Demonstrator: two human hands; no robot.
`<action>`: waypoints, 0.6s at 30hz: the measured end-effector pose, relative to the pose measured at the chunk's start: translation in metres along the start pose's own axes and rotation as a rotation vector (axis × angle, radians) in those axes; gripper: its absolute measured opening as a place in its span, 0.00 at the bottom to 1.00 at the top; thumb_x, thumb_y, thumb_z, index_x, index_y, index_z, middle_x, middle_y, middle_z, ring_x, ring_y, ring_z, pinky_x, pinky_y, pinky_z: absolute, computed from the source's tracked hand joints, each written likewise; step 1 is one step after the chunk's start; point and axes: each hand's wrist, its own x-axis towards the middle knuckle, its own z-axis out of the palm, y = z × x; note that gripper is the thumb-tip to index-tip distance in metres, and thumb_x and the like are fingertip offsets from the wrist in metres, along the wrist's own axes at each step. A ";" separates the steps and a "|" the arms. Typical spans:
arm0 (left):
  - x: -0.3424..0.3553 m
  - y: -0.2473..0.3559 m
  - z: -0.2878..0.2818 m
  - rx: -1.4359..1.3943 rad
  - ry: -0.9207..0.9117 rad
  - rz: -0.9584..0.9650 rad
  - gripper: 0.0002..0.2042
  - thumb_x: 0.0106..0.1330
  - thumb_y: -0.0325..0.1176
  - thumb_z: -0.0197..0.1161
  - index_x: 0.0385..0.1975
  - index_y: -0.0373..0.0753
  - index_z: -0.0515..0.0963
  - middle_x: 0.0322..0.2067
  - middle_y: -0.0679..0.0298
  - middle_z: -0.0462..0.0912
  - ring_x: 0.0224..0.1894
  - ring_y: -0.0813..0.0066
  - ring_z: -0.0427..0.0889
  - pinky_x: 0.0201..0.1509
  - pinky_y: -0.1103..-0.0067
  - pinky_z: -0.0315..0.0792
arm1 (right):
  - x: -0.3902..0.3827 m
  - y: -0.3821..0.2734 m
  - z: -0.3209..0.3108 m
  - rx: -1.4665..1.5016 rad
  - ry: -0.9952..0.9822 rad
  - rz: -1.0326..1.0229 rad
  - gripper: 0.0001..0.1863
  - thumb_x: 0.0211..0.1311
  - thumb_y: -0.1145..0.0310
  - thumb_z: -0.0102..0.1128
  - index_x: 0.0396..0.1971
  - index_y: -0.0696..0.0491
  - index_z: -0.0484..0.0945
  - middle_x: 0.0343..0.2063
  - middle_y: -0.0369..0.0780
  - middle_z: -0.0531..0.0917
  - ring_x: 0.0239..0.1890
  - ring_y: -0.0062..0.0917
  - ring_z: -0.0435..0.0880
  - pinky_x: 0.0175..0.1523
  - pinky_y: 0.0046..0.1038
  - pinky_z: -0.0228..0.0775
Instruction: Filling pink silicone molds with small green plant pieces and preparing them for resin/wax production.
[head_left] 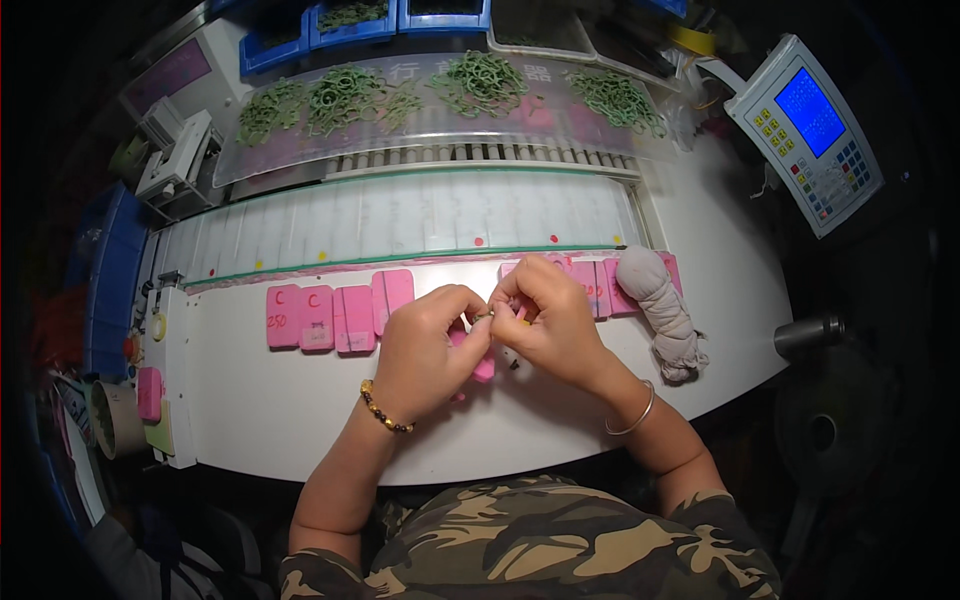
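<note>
Both hands meet over the middle of the white table, fingertips pinched together. My left hand is closed, its thumb and forefinger pressed on something small. Right against it, my right hand pinches at the same spot. What they hold is too small and too covered by the fingers to name. Below my left fingers a pink piece shows in part. A tiny dark bit lies beside it on the table. Pink blocks with markings stand in a row to the left, and more pink blocks lie beyond my right hand.
A wrapped grey cloth bundle lies right of my right hand. Behind the blocks runs a long glass-edged panel. Farther back, piles of green loops rest on a clear sheet. A keypad with a blue screen stands at the right.
</note>
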 end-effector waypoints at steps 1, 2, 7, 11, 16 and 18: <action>0.000 -0.001 -0.001 0.002 0.006 -0.006 0.05 0.57 0.30 0.63 0.28 0.35 0.78 0.25 0.58 0.81 0.23 0.65 0.79 0.29 0.74 0.73 | 0.001 0.000 0.003 0.053 0.022 0.057 0.05 0.47 0.73 0.62 0.23 0.58 0.75 0.23 0.40 0.74 0.23 0.27 0.74 0.26 0.27 0.67; 0.000 -0.001 -0.001 0.003 0.011 -0.012 0.05 0.57 0.30 0.63 0.28 0.35 0.78 0.25 0.58 0.81 0.23 0.65 0.79 0.29 0.74 0.73 | 0.002 0.000 0.005 0.107 0.044 0.113 0.05 0.47 0.73 0.61 0.22 0.58 0.75 0.23 0.40 0.74 0.23 0.26 0.74 0.27 0.27 0.67; 0.000 0.000 -0.004 -0.032 -0.039 -0.044 0.06 0.56 0.30 0.64 0.28 0.35 0.79 0.25 0.58 0.81 0.24 0.67 0.80 0.30 0.75 0.73 | 0.002 0.015 0.010 0.112 0.141 0.095 0.03 0.50 0.76 0.61 0.23 0.58 0.76 0.23 0.35 0.75 0.24 0.17 0.72 0.28 0.20 0.64; -0.005 -0.004 -0.004 -0.090 -0.120 -0.042 0.04 0.61 0.26 0.63 0.29 0.32 0.77 0.20 0.68 0.79 0.16 0.86 0.75 0.19 0.86 0.68 | 0.015 0.006 -0.012 0.483 0.297 0.482 0.07 0.56 0.74 0.62 0.21 0.57 0.76 0.21 0.32 0.76 0.24 0.13 0.72 0.31 0.20 0.65; -0.002 -0.001 -0.003 -0.120 -0.076 -0.126 0.04 0.62 0.27 0.63 0.31 0.32 0.77 0.21 0.67 0.80 0.21 0.86 0.78 0.23 0.86 0.71 | 0.004 0.016 -0.028 0.365 0.139 0.381 0.08 0.58 0.70 0.65 0.23 0.58 0.79 0.23 0.31 0.76 0.25 0.11 0.70 0.31 0.16 0.63; -0.002 -0.006 0.000 -0.108 -0.062 -0.124 0.04 0.62 0.27 0.63 0.32 0.32 0.78 0.22 0.67 0.81 0.23 0.86 0.79 0.26 0.87 0.72 | 0.000 0.008 -0.021 0.352 0.028 0.240 0.07 0.57 0.70 0.67 0.25 0.57 0.80 0.27 0.32 0.76 0.25 0.13 0.68 0.30 0.18 0.61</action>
